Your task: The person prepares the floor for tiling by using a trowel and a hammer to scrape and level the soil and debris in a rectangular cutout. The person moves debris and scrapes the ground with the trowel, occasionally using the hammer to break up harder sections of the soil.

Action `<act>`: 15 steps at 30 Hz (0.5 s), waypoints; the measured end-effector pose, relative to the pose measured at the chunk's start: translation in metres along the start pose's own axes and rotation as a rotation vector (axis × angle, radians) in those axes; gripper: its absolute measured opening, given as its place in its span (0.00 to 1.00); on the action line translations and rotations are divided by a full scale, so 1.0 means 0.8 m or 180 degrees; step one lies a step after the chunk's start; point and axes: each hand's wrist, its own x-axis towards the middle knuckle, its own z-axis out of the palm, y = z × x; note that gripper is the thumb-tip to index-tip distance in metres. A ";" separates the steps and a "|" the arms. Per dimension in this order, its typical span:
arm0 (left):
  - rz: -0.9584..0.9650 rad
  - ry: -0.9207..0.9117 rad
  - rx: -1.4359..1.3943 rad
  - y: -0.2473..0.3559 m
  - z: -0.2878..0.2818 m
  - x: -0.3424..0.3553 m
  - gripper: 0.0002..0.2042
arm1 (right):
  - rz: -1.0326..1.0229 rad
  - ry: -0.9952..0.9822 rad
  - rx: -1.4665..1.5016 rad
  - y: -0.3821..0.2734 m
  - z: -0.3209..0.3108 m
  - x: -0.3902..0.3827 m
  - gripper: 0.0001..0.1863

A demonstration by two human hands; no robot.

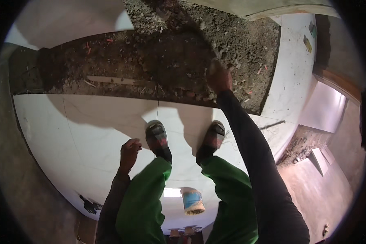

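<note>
- Two black sleeves are cut off by the lower edge; between the green-trousered legs a blue-and-cream tub [193, 199] is seen, its contents hard to make out.
- The left hand [130, 152] is held above large white marble-look floor tiles [97, 118], fingers loosely curled and parted; nothing is seen to be gripped.
- Both dark shoes [156, 138] are planted on these tiles, near their far edge.
- The right hand [219, 76] is stretched out over a bare patch of brown soil and rubble [183, 53], just beyond the tiles; its fingers are blurred, so neither their closure nor anything held can be told.
- On the patch, a pale wooden strip [114, 80] is left lying, and much of the ground is darkened by shadow.
- Covering is judged done nearest the feet and along the white right-hand strip [290, 69]; the patch is left uncovered.
- Farthest off, a pale slab [73, 24] is partly lost in the dark rim.
</note>
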 end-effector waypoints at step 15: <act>0.1729 -0.0564 0.0394 0.096 0.042 0.223 0.30 | -0.1695 0.0569 -0.0916 -0.017 0.023 0.213 0.23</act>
